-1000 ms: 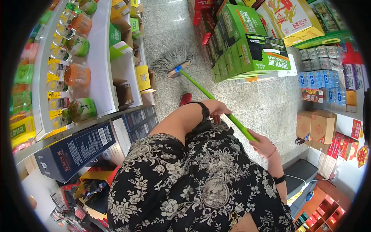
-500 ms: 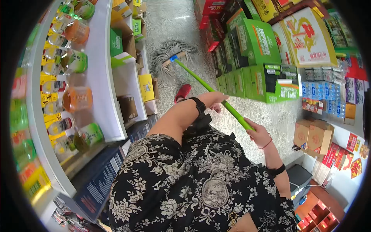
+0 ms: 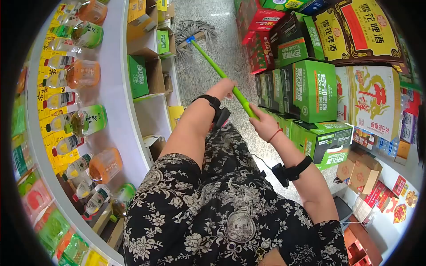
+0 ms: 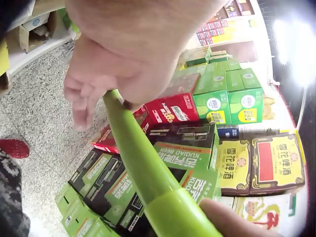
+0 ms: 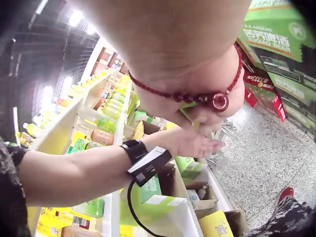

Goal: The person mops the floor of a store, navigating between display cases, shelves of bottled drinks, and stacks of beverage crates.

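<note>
A mop with a bright green handle (image 3: 217, 68) slants across the head view, its grey string head (image 3: 206, 31) lying on the floor of the aisle beyond a blue joint. My left hand (image 3: 225, 88) holds the handle partway along; in the left wrist view the handle (image 4: 136, 158) passes between its thumb and fingers. Closer to my body, my right hand (image 3: 266, 126), with a red bracelet at the wrist, grips the thick top end. In the right wrist view that hand's fingers are mostly hidden behind the wrist.
Shelves of bottled drinks (image 3: 84, 73) run along the left, with open cartons (image 3: 140, 75) on lower shelves. Stacked green beer boxes (image 3: 315, 91) and red boxes (image 3: 262, 51) line the right. Speckled floor (image 3: 226, 22) lies between. Brown cartons (image 3: 358, 170) stand farther right.
The mop head has moved farther forward along the aisle, up and slightly left in the head view. Both hands have moved forward with the handle, and the shelves and boxes have shifted in view.
</note>
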`<control>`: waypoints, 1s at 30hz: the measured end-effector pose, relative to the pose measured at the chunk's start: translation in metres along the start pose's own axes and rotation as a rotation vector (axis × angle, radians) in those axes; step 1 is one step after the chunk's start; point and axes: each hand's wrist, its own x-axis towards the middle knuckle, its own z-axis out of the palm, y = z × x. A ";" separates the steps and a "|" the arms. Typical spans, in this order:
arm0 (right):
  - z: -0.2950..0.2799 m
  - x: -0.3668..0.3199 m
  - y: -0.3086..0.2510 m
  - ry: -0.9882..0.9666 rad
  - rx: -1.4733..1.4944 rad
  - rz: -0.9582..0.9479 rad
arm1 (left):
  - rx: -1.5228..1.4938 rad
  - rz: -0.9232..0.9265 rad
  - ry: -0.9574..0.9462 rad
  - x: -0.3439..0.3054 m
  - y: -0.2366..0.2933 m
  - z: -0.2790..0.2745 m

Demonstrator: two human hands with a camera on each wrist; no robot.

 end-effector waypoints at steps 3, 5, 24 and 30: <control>0.007 -0.004 0.010 0.023 -0.014 -0.035 | 0.118 -0.003 -0.010 -0.001 -0.002 0.005; 0.005 -0.019 0.015 0.005 -0.014 -0.011 | 0.205 -0.005 -0.010 -0.006 -0.005 0.020; 0.001 -0.349 0.123 -0.052 0.421 0.382 | 0.609 -0.306 -0.954 -0.167 -0.061 0.254; 0.001 -0.343 0.108 -0.013 0.538 0.363 | 0.541 -0.396 -1.053 -0.154 -0.052 0.241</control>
